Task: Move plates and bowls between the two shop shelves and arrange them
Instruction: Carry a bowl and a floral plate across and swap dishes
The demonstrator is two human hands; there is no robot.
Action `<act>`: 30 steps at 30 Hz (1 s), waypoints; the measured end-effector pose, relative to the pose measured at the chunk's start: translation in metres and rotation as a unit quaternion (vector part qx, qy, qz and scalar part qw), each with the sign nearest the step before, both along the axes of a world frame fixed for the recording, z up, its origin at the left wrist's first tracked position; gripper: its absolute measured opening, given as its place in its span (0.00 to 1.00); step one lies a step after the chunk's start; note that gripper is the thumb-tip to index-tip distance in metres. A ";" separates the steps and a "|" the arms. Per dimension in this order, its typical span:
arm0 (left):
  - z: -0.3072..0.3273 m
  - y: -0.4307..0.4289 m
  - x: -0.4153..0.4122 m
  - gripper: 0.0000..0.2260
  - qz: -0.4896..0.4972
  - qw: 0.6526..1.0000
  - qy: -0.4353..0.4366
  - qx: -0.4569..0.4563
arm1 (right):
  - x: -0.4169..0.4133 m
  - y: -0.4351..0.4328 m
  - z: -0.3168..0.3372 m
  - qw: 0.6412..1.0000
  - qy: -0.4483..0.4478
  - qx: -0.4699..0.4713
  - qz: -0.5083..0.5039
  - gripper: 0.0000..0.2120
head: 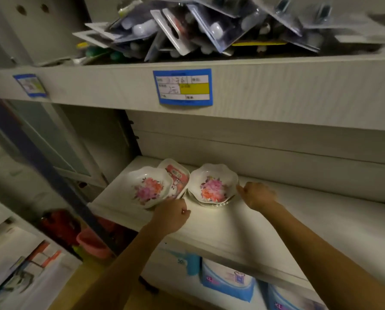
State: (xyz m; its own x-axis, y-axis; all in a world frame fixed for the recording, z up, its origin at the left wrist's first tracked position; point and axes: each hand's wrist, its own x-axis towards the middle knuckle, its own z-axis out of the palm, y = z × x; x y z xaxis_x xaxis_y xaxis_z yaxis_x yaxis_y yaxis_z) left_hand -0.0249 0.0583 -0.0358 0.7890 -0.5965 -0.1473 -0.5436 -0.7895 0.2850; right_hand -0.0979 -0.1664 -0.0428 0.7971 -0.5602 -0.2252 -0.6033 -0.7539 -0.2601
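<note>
Where the lower shelf (287, 222) nears its left end, three dishes stand in a close row. The left floral bowl (150, 186) overlaps the front edge of a red-patterned dish (178, 176), which lies tilted between the two bowls. The right floral bowl (214, 183) sits on top of further dishes, only their rims showing beneath it. The left hand (172, 214) is just in front of the left bowl and the red-patterned dish, fingers curled inward; whether they grip a rim cannot be told. The right hand (257, 195) lies beside the right bowl, fingers curled, one fingertip reaching to the bowl's rim; whether it pinches the rim cannot be told. Above, the upper shelf (287, 86) carries a heap of blister packs (209, 25) and a blue price label (182, 87) on its front edge. Below the lower shelf are blue-and-white packets (227, 283); to the left, lower down, a pink tub (93, 242).
</note>
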 end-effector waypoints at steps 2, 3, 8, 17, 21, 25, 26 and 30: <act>-0.004 0.003 0.012 0.12 -0.022 1.000 0.010 -0.003 | 0.012 0.007 -0.002 0.999 0.037 -0.016 -0.019 0.27; -0.006 0.005 0.016 0.12 -0.030 0.999 0.012 -0.007 | 0.018 0.011 -0.004 0.998 0.054 -0.020 -0.029 0.27; -0.015 0.016 0.032 0.12 -0.055 0.998 0.017 -0.016 | 0.035 0.023 -0.009 0.991 0.094 -0.033 -0.085 0.24; -0.027 0.020 0.040 0.15 -0.083 0.996 -0.012 -0.014 | 0.045 0.028 0.006 0.984 0.111 -0.057 -0.124 0.14; -0.029 0.007 0.039 0.18 -0.059 0.998 -0.016 0.000 | 0.033 0.019 0.018 0.987 0.039 -0.044 -0.146 0.14; -0.031 -0.014 0.036 0.23 0.015 0.995 0.096 -0.022 | 0.000 0.004 0.029 0.986 0.009 -0.043 -0.161 0.15; -0.032 -0.019 0.035 0.24 0.033 0.991 0.127 -0.035 | -0.010 -0.002 0.030 0.985 0.002 -0.041 -0.169 0.16; -0.038 -0.041 0.033 0.26 0.106 0.970 0.201 -0.090 | -0.052 -0.013 0.028 0.977 -0.015 -0.036 -0.210 0.17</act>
